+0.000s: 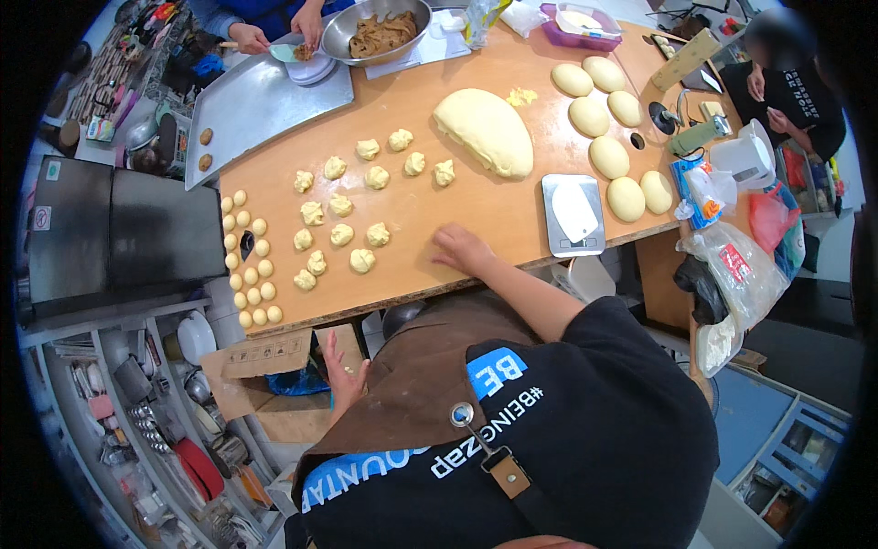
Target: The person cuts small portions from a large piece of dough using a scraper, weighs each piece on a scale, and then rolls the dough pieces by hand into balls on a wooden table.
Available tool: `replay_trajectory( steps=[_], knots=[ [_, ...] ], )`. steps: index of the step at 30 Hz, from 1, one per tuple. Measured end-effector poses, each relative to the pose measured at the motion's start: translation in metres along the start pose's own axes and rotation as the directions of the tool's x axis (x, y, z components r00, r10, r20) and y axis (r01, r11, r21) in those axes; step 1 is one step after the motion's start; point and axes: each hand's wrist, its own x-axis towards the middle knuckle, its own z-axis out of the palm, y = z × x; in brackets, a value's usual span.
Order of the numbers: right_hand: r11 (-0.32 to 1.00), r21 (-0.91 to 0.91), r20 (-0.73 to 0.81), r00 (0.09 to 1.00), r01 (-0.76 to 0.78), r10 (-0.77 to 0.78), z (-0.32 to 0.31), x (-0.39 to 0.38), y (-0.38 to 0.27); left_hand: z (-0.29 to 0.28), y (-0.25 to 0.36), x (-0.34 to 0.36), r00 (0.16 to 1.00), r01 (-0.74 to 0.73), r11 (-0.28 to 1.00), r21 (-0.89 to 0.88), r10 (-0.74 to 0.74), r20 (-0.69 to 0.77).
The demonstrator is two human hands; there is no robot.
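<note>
Left hand (343,371) hung open below the near table edge (366,309), holding nothing. Right hand (462,249) lay flat and released on bare wooden table just inside that edge, right of the small rough dough pieces (362,261). Scale (573,216) overhung the near edge to the right. Farther off lay the large dough mass (485,131), bare board between.

Your right hand (462,249) lies palm-down on the wooden table (476,215), so whatever sits under it is hidden. Your left hand (342,370) hangs below the table edge, fingers hard to read. The metal bowl (380,29) is cut off at the top edge.
</note>
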Motion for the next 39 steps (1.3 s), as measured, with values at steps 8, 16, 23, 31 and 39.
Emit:
replay_trajectory(
  steps=[8,16,23,31,39],
  knots=[
    [0.999,-0.040,-0.088,0.996,-0.018,0.014,-0.015,0.011,0.014,0.002,0.019,0.007,1.000,0.010,1.000,0.017,-0.010,-0.003],
    [0.999,0.012,0.083,0.995,-0.047,0.046,-0.029,-0.024,0.030,-0.004,0.029,0.019,0.997,-0.065,0.994,0.082,0.068,-0.033],
    [1.000,-0.028,-0.007,1.000,0.010,-0.011,-0.002,-0.008,-0.003,-0.002,0.042,0.040,0.991,-0.130,0.986,0.100,0.128,0.033],
    [0.911,-0.115,0.222,0.883,-0.396,0.413,-0.048,-0.042,-0.037,0.029,0.108,0.096,0.911,0.406,0.451,-0.795,-0.269,0.313],
    [0.866,0.330,-0.252,0.919,0.377,-0.304,-0.107,0.053,-0.175,-0.007,0.230,0.108,0.833,0.551,-0.131,-0.824,0.032,0.552]
  ],
)
